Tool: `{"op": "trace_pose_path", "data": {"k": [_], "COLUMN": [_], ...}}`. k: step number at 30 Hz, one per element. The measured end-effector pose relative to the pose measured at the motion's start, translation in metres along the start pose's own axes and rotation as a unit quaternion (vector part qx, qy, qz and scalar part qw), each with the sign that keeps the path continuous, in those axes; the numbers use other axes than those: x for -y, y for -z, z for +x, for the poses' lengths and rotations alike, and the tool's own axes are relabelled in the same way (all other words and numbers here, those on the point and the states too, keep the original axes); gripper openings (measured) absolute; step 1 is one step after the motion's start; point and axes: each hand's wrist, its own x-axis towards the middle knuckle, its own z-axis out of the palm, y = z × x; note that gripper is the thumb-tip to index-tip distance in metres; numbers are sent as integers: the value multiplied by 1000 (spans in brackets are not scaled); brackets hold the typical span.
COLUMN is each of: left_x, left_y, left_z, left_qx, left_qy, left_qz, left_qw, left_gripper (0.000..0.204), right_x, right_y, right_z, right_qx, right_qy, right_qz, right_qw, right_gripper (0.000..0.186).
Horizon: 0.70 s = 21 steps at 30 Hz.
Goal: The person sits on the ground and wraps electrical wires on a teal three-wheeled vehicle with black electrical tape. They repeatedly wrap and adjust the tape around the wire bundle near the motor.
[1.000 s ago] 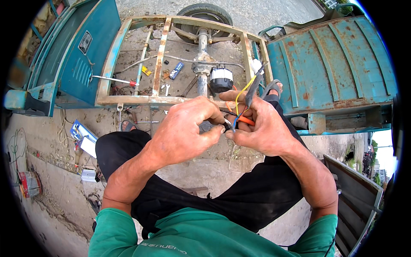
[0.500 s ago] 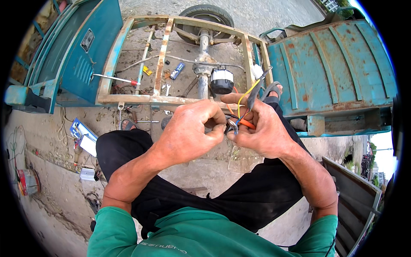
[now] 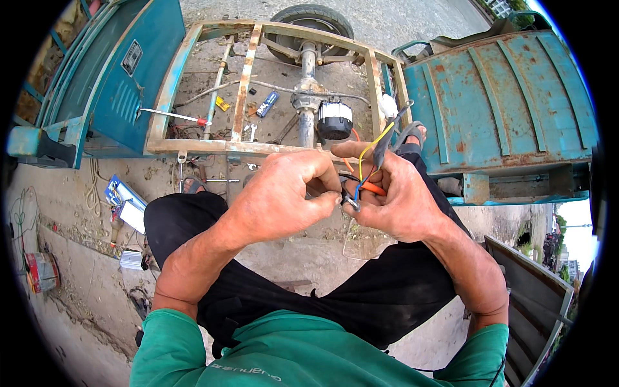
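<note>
Both my hands work close together in front of the rusty frame. My right hand (image 3: 400, 197) is closed around a bundle of electrical wires (image 3: 363, 153) in yellow, blue, orange and black. A dark sleeve with a metal ring terminal at its tip sticks up past the fingers. At the thumb, a short silvery wire end (image 3: 351, 202) pokes out. My left hand (image 3: 284, 193) is pinched, thumb against forefinger, right beside that end. What sits between those fingertips is too small to make out. Beyond the hands, a black and silver motor (image 3: 335, 120) is joined to the axle (image 3: 308, 97).
The rusty frame (image 3: 247, 80) spans the far side, with a tyre (image 3: 313, 24) behind. A screwdriver (image 3: 187, 118), a blue box (image 3: 267, 104) and a wrench (image 3: 253, 133) lie around it. Teal metal panels (image 3: 509, 97) flank both sides. A blue-and-white package (image 3: 129, 203) lies at left.
My right hand has turned slightly, so the blue wire and silvery end show more. My left hand stays pinched in nearly the same spot.
</note>
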Motion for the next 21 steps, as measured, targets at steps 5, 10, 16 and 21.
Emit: {"op": "trace_pose_path", "data": {"k": [5,10,16,21], "left_x": [0,-2,-9,-13], "left_y": [-6,-5,9,4], "left_z": [-2,-2,-5,-9], "left_qx": [-8,-21,-24,-70], "left_qy": [-7,28,-13,-116], "left_qz": [11,-68,-76,56], "left_qw": [1000,997,997,989], "left_gripper": [14,13,18,22], "right_x": [-2,-2,-1,-1], "right_y": [-3,-1,5,3], "right_z": [0,0,2,3], "right_qx": [6,6,12,10], "right_qy": [0,16,35,43], "right_qz": [42,95,137,130], "right_qw": [999,995,990,990], "right_gripper": [65,66,67,69]}}
